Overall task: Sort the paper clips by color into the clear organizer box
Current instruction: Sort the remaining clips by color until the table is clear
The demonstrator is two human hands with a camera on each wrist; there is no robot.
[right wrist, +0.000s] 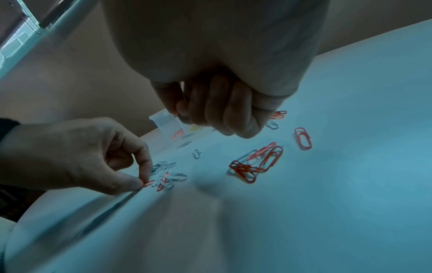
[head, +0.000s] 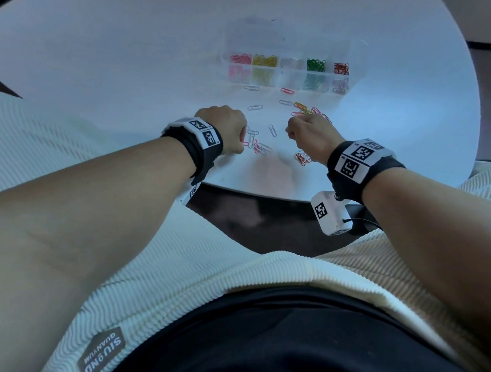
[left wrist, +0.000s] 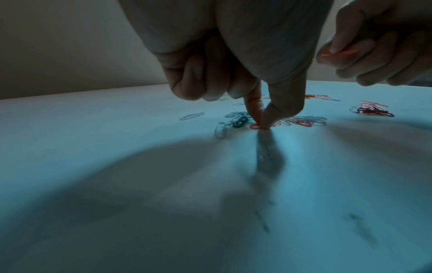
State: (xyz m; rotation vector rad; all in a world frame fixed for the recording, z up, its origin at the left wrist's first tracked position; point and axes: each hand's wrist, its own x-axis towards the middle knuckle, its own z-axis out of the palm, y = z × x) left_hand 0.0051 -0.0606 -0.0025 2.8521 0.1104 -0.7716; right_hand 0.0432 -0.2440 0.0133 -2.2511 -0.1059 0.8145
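Two fingertips of my left hand (left wrist: 233, 61), index and thumb, are pressed together on the end of a red paper clip (left wrist: 255, 126) that lies flat on the white table (left wrist: 117, 166); the other fingers are curled up into the palm. Just beyond that pinch sits a small heap of pale clips (right wrist: 168, 175) with a couple of red ones mixed in, touching the pinched clip. My right hand (right wrist: 217, 109) hangs above the table with all fingers curled tight, and in the left wrist view I see red clips (left wrist: 339, 52) held between its thumb and fingers. Under and just past its knuckles lies a tangle of red clips (right wrist: 254, 164), with a single red clip (right wrist: 303, 138) a little apart beside it. Farther out from both hands, single pale and red clips are scattered on the table, and beyond them stands the clear organizer box (head: 286, 69), lid open, its compartments holding pink, yellow, green and red clips, with one middle compartment looking pale; I cannot tell what is in it
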